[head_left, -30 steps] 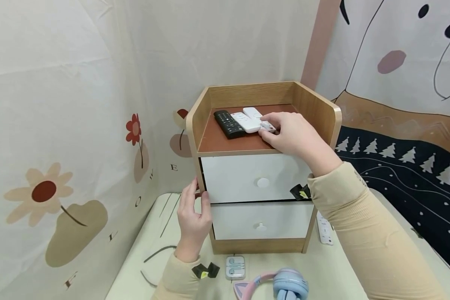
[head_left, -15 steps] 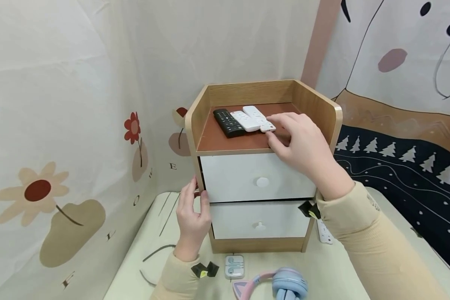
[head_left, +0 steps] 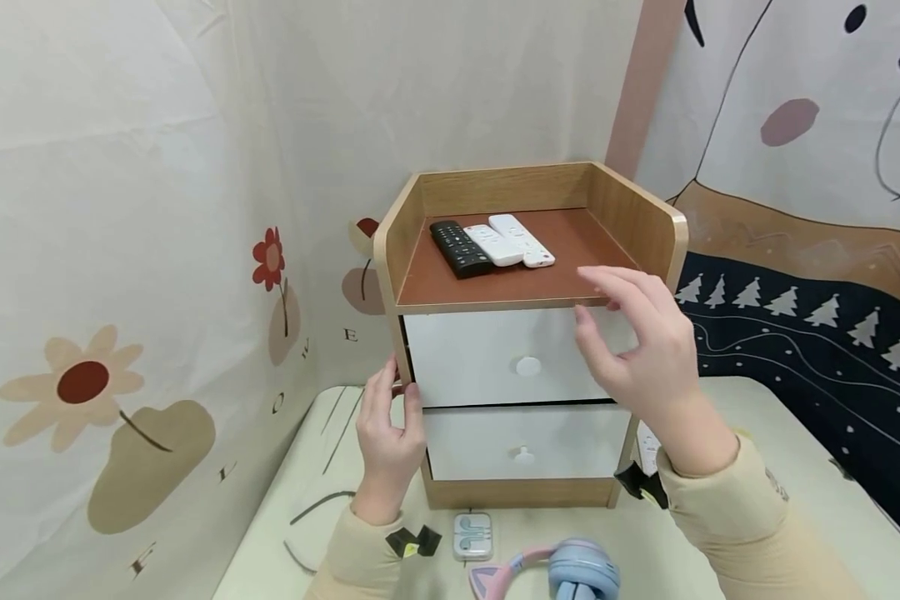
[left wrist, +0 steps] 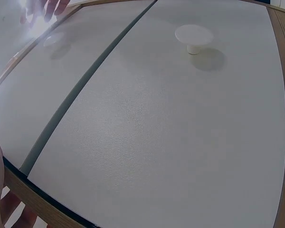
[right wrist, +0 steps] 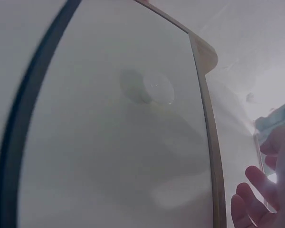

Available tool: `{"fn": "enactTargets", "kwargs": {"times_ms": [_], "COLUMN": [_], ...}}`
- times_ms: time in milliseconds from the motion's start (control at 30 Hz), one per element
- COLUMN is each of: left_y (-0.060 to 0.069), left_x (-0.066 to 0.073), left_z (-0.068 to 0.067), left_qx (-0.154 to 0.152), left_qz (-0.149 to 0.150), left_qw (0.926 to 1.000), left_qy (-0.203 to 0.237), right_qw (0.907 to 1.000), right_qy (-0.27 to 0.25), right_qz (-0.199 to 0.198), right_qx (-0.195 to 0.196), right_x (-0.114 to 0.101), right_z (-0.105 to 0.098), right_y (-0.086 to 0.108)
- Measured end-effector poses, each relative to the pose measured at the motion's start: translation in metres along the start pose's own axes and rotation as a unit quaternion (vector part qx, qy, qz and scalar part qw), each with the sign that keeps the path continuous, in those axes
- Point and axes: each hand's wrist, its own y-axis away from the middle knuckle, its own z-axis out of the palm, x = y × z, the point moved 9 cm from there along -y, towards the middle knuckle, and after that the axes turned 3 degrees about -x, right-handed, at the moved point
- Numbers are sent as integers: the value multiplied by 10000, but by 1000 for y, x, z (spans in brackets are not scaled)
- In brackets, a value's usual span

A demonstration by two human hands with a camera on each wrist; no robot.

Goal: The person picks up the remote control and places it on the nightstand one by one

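Note:
A small wooden cabinet with two white drawers stands ahead of me. On its brown top shelf lie a black remote control and two white remote controls, one beside the black one and another partly against it. My left hand rests against the cabinet's left side, fingers along the panel and thumb near the front edge. In front of the upper drawer, at the right, hovers my right hand, holding nothing, its fingers loosely bent. The left wrist view shows a white drawer knob.
Before the cabinet lie boxed earphones and blue-and-pink headphones with a cat ear. A white power strip is partly hidden behind my right arm. A grey cable lies at left. Printed curtains surround the table.
My right hand has let go of the rightmost white remote control, leaving it on the shelf, and has drawn back down and to the right. The left hand has stayed at the cabinet's side.

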Motion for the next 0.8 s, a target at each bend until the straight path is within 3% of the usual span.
{"fn": "enactTargets", "kwargs": {"times_ms": [233, 433, 567, 700, 800], "left_y": [-1, -1, -1, -1, -1], "left_x": [2, 2, 2, 4, 6], "left_z": [1, 0, -1, -2, -3], "left_qx": [-47, -41, -109, -129, -111], "left_qz": [20, 15, -90, -141, -115], "left_qw": [9999, 9998, 9997, 9995, 9995], "left_qy": [-102, -168, -200, -245, -261], "right_qw": [9967, 9872, 9811, 9806, 9827], "right_qy": [-405, -591, -582, -374, -128], "right_qz": [139, 335, 596, 1039, 1319], "right_qx": [691, 1446, 1748, 1618, 1293], "right_x": [4, 13, 29, 52, 68], "right_z": [-22, -37, -45, -47, -46], "right_y": [33, 61, 85, 111, 130]}}
